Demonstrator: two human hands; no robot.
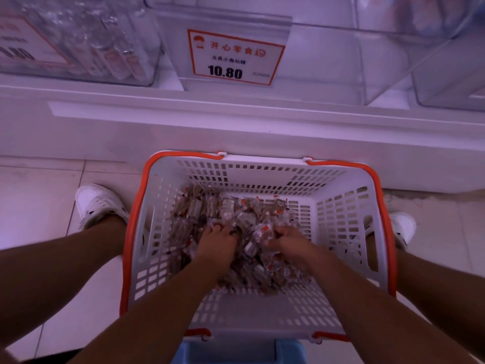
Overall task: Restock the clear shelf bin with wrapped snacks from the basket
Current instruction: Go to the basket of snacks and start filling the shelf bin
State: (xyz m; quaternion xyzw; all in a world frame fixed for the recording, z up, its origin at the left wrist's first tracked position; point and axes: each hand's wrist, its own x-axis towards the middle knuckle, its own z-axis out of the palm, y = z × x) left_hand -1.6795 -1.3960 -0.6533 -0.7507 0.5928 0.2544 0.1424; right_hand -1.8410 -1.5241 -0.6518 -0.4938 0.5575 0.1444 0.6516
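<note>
While both grip wrapped snacks (210, 214), left hand (216, 244), right hand (291, 246), basket (341, 222)

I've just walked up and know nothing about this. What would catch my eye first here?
Most likely the white slotted plastic basket with orange handles on the floor at centre, holding a heap of small clear-wrapped snacks. Both hands are plunged into that heap, the left hand beside the right hand, fingers curled into the wrappers. Above, on the white shelf, an orange-bordered price tag reading 10.80 fronts a clear plastic shelf bin.
</note>
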